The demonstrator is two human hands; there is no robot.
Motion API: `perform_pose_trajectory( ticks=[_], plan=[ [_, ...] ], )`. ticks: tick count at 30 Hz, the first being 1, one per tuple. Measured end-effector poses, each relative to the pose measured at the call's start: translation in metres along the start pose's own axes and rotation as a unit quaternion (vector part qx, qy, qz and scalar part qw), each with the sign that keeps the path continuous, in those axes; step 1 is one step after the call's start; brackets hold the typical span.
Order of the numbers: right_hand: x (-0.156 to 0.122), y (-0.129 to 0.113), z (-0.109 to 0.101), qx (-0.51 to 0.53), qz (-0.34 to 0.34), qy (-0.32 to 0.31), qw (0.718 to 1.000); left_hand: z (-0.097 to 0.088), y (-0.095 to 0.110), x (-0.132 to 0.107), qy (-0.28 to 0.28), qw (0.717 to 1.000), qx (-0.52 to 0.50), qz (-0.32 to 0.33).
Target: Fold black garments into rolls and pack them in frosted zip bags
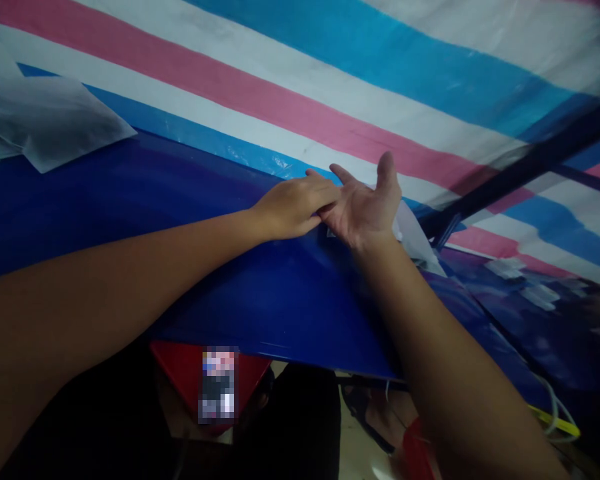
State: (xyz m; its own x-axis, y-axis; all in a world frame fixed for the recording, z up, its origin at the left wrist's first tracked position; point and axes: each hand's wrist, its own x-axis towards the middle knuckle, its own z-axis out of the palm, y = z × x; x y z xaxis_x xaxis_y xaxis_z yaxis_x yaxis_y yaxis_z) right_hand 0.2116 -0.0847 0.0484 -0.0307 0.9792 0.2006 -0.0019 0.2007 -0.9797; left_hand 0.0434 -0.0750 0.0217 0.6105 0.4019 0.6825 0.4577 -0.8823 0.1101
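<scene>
My left hand (293, 205) lies palm down on a glossy blue sheet (260, 293), fingers together and stretched toward the far edge. My right hand (367, 203) is turned palm up beside it, fingers spread, its little-finger side touching the left fingertips. A scrap of thin white paper or film (415, 237) shows just under and behind the right hand at the sheet's edge. Neither hand grips anything that I can see. Both forearms reach in from the bottom of the view.
A pink, white and blue striped tarp (330, 87) covers the surface beyond. Translucent white sheets (45, 120) lie at the far left. A dark bar (530, 167) crosses at right. Below the sheet's near edge are a red object (180, 373), a sandal and yellow-white cords (560, 420).
</scene>
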Motion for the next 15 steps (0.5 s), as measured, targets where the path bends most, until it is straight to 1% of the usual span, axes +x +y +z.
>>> perform_pose_trajectory(
  ticks=[2, 4, 9, 11, 15],
  plan=[
    [0.0008, 0.0003, -0.0004, 0.006, 0.003, -0.005, 1.0, -0.0008, 0.0017, 0.0003, 0.002, 1.0, -0.003, -0.003],
    [0.001, 0.0012, -0.0007, 0.027, 0.013, -0.021, 0.999, -0.0013, 0.0034, 0.0008, 0.002, 1.0, -0.009, 0.007],
    [0.0004, 0.0047, -0.0002, 0.076, 0.046, -0.071, 0.993, -0.0002, 0.0037, 0.0023, -0.025, 0.999, -0.027, 0.025],
    [-0.0008, 0.004, 0.0013, 0.082, 0.054, -0.078, 0.992, 0.0011, 0.0028, 0.0028, -0.036, 0.999, -0.03, 0.025],
    [-0.006, -0.0014, 0.0055, 0.083, 0.051, -0.071, 0.993, 0.003, 0.0033, 0.0039, -0.048, 0.997, -0.035, 0.043]
  ],
)
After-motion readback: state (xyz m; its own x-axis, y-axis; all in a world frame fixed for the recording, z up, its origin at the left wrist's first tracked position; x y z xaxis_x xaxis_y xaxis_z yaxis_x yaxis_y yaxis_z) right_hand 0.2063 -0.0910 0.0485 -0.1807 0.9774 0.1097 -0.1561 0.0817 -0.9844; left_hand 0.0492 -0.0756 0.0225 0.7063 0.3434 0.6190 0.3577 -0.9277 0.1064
